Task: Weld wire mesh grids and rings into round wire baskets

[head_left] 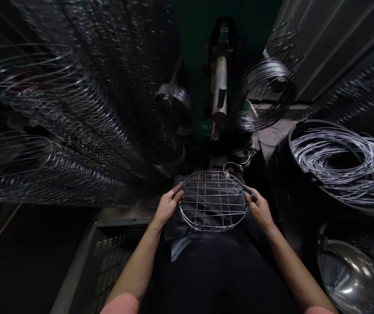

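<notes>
A round wire grid point(212, 200) with a ring rim and crossed bars lies level in front of me, over my lap. My left hand point(168, 205) pinches its left rim, fingers closed on the wire. On the opposite side, my right hand point(258, 207) grips the right rim, the fingers curled around it. Just beyond the grid stands a dark machine point(221, 87) with an upright metal cylinder.
Long stacks of wire rings point(59, 122) fill the left side. A black tub of loose wire rings point(340, 161) sits at the right, with a shiny metal bowl point(350, 270) below it. More wire coils point(268, 91) hang by the machine. A perforated metal crate point(108, 253) is lower left.
</notes>
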{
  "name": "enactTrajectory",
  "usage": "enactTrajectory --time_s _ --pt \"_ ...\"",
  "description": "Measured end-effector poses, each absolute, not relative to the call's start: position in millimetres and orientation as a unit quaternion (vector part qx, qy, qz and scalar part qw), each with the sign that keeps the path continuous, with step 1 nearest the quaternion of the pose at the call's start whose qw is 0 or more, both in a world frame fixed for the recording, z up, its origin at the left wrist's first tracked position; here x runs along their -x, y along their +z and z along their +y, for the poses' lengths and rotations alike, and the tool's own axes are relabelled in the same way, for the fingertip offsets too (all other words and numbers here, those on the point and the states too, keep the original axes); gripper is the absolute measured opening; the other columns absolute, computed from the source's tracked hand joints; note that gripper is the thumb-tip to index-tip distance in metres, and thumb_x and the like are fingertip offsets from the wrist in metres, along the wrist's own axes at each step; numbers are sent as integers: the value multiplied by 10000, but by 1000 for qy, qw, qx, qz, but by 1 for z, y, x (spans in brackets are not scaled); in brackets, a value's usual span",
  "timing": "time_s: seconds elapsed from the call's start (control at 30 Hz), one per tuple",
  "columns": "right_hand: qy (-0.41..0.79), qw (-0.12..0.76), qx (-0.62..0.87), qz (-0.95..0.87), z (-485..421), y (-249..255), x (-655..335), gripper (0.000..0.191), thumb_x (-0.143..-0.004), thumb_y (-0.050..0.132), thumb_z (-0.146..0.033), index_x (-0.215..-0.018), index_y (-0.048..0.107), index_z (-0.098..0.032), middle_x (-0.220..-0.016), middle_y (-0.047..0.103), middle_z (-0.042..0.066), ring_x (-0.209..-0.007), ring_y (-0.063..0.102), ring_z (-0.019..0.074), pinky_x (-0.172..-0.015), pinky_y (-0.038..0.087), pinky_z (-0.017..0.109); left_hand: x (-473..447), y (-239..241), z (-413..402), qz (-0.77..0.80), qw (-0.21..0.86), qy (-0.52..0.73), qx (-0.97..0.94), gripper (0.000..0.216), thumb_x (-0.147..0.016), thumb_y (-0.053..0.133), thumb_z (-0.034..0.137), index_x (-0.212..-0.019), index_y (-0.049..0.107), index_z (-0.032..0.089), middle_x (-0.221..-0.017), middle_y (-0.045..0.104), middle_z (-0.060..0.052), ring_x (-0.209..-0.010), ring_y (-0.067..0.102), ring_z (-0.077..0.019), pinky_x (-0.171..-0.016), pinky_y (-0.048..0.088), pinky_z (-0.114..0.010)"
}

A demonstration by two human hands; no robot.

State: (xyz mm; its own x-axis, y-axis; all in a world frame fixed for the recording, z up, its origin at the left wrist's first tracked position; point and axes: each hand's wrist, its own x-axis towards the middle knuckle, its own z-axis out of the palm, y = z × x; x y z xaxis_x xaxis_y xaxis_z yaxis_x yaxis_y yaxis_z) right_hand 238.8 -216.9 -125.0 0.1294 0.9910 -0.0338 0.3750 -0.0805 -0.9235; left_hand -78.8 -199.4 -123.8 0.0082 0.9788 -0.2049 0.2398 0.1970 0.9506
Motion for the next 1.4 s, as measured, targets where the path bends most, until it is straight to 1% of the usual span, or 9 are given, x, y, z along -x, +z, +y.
enactTrajectory --time_s 0.2,0.33,0.43,0.67,0.77,0.93,1.07,1.23,1.4 --pt "409 423 625 -513 -218 -120 -242 443 -784 572 -486 -1091 638 -174 -1076 669 92 -1019 598 240 -910 454 375 93 -116 -208 555 526 265 -587 867 -710 660 491 -1429 264 211 -1096 620 -38 -1058 550 -206 -1024 346 -366" --pt "440 421 652 -451 -216 -111 -246 475 -739 616 -517 -1050 650 -159 -815 682 70 -757 624 210 -666 512 320 92 -116 -217 527 565 284 -567 1055 -620 759 393 -1457 136 236 -1056 604 -35 -1059 533 -209 -1029 321 -376" --pt "495 401 652 -411 -215 -108 -245 464 -681 667 -520 -955 662 -145 -607 600 12 -552 546 154 -511 452 269 86 -118 -222 518 598 315 -524 1109 -594 784 322 -1462 102 226 -1004 618 -36 -1026 548 -204 -1025 317 -363" --pt "541 415 641 -353 -224 -114 -243 385 -617 712 -501 -792 604 -176 -505 455 -72 -385 296 56 -373 230 203 81 -117 -229 534 608 355 -468 1157 -508 830 254 -1454 164 239 -826 605 18 -832 572 -170 -929 389 -331" --pt "553 409 639 -345 -230 -115 -247 375 -632 708 -499 -792 587 -182 -491 417 -87 -380 270 51 -371 194 196 80 -119 -227 523 612 357 -472 1052 -595 788 335 -1451 186 229 -797 607 13 -784 572 -159 -878 409 -315" --pt "556 406 628 -363 -232 -115 -249 347 -673 679 -497 -803 595 -187 -582 526 -51 -442 394 80 -435 319 211 68 -130 -222 539 612 429 -389 752 -759 602 529 -1369 376 151 -702 606 10 -681 553 -134 -783 431 -277" --pt "547 384 624 -405 -225 -110 -254 340 -673 679 -500 -769 610 -181 -642 586 -24 -555 509 125 -532 411 236 61 -135 -219 559 603 480 -306 626 -654 714 522 -1130 562 144 -727 624 5 -695 562 -136 -742 440 -258" --pt "531 306 601 -513 -205 -98 -275 332 -712 640 -498 -757 663 -170 -716 656 9 -679 587 179 -656 471 287 66 -143 -213 573 624 462 -262 539 -547 773 542 -882 652 137 -751 643 -27 -721 575 -165 -699 448 -267" --pt "348 403 630 -566 -142 -78 -291 329 -749 592 -463 -847 688 -165 -837 701 64 -810 628 237 -770 483 355 68 -143 -208 584 611 455 -282 523 -526 766 577 -809 678 145 -650 595 -1 -632 528 -137 -654 431 -245"
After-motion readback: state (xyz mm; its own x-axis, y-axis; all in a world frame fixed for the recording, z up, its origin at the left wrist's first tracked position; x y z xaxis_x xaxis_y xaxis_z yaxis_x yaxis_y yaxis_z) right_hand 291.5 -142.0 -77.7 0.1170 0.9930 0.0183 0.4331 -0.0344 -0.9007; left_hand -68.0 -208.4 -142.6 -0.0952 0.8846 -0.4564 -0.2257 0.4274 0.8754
